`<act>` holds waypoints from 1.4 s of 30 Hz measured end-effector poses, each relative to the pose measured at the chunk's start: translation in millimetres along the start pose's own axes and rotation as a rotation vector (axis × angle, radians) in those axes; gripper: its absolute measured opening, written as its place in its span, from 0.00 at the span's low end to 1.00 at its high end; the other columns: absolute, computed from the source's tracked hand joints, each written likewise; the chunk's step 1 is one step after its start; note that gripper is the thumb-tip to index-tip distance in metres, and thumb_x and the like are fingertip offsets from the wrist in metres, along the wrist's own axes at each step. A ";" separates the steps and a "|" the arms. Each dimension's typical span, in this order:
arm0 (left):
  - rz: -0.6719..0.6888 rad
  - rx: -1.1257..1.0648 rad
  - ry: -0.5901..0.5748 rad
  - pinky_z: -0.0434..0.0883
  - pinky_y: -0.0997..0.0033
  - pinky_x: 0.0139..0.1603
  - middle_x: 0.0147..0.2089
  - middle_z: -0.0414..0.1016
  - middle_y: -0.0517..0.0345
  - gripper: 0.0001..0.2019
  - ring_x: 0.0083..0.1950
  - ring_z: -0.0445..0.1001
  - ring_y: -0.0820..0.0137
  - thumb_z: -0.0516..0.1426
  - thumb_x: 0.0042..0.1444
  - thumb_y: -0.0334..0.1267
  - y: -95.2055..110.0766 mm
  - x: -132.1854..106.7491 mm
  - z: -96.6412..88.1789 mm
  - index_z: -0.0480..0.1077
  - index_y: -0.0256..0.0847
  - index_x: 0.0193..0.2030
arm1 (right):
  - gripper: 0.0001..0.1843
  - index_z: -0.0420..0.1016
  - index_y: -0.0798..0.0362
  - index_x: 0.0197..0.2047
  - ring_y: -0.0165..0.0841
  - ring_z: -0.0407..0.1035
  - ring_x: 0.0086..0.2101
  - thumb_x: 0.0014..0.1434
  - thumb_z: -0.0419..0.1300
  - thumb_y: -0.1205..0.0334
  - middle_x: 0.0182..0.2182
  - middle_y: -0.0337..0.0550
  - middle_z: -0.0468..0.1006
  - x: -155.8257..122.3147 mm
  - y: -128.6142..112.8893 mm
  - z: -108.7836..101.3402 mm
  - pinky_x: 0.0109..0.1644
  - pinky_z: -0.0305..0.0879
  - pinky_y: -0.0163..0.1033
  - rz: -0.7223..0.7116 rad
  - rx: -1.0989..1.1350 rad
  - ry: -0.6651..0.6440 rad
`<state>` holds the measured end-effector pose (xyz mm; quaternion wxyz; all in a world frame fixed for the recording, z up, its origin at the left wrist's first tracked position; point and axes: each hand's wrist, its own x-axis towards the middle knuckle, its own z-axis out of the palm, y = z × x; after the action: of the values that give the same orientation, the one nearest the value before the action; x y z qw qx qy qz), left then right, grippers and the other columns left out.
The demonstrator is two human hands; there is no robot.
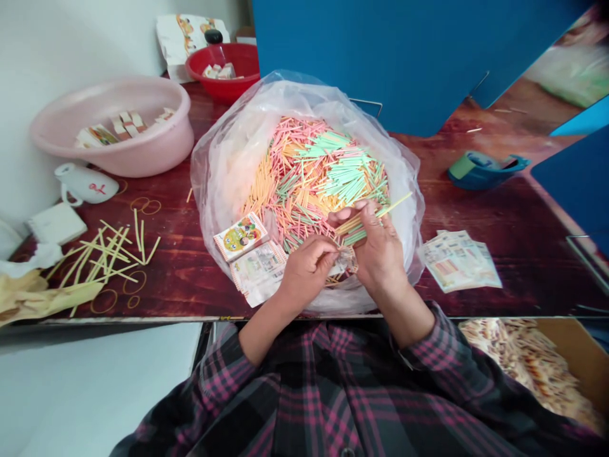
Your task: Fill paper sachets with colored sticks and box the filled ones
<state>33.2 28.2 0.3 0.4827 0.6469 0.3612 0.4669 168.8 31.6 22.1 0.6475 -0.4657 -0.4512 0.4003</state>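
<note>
A clear plastic bag (223, 158) full of thin pink, orange and green sticks (314, 168) lies on the dark red table (176, 266). My right hand (378, 251) is closed around a small bunch of these sticks (366, 225) at the bag's near edge. My left hand (307, 270) is pinched on a small clear packet (345, 260) just beside that bunch. Printed packets (240, 236) rest on the bag's near left rim, next to my left hand.
A pink basin (114, 124) and a red bowl (223, 66) hold small packets at the back left. Loose yellow sticks (107, 254) and a white cup (85, 184) lie left. Flat packets (459, 260) and a blue tape dispenser (483, 168) sit right. A cardboard box (578, 355) stands below.
</note>
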 end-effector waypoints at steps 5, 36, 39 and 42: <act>-0.246 -0.295 0.146 0.70 0.61 0.55 0.51 0.79 0.52 0.06 0.51 0.76 0.62 0.68 0.54 0.41 -6.5 -0.2 2.1 0.79 0.43 0.32 | 0.17 0.68 0.44 0.41 0.27 0.65 0.23 0.63 0.64 0.41 0.24 0.29 0.64 10.6 -8.7 -5.9 0.29 0.70 0.35 0.088 0.304 0.067; -0.434 -0.690 0.262 0.68 0.62 0.60 0.53 0.77 0.56 0.08 0.54 0.74 0.65 0.72 0.46 0.39 -5.2 1.5 20.4 0.79 0.41 0.28 | 0.25 0.64 0.45 0.29 0.29 0.67 0.22 0.69 0.52 0.36 0.18 0.29 0.57 -2.9 -23.2 24.5 0.57 0.77 0.53 -0.117 0.203 0.302; -0.441 -0.696 0.272 0.68 0.62 0.60 0.53 0.77 0.56 0.08 0.54 0.74 0.65 0.72 0.45 0.40 -5.9 1.6 21.9 0.79 0.41 0.28 | 0.25 0.64 0.45 0.29 0.28 0.66 0.22 0.69 0.52 0.36 0.19 0.29 0.56 -2.3 -25.9 25.2 0.59 0.76 0.53 -0.125 0.205 0.321; -0.440 -0.712 0.281 0.68 0.62 0.61 0.53 0.77 0.56 0.08 0.56 0.73 0.65 0.73 0.45 0.40 -6.3 1.6 23.1 0.80 0.41 0.28 | 0.24 0.65 0.45 0.29 0.28 0.65 0.23 0.70 0.52 0.38 0.19 0.30 0.56 -1.2 -26.8 25.3 0.58 0.76 0.51 -0.144 0.226 0.322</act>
<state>55.6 24.7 -7.5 0.7097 0.2781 0.3690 0.5318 146.8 30.0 51.7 0.7864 -0.4146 -0.3260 0.3217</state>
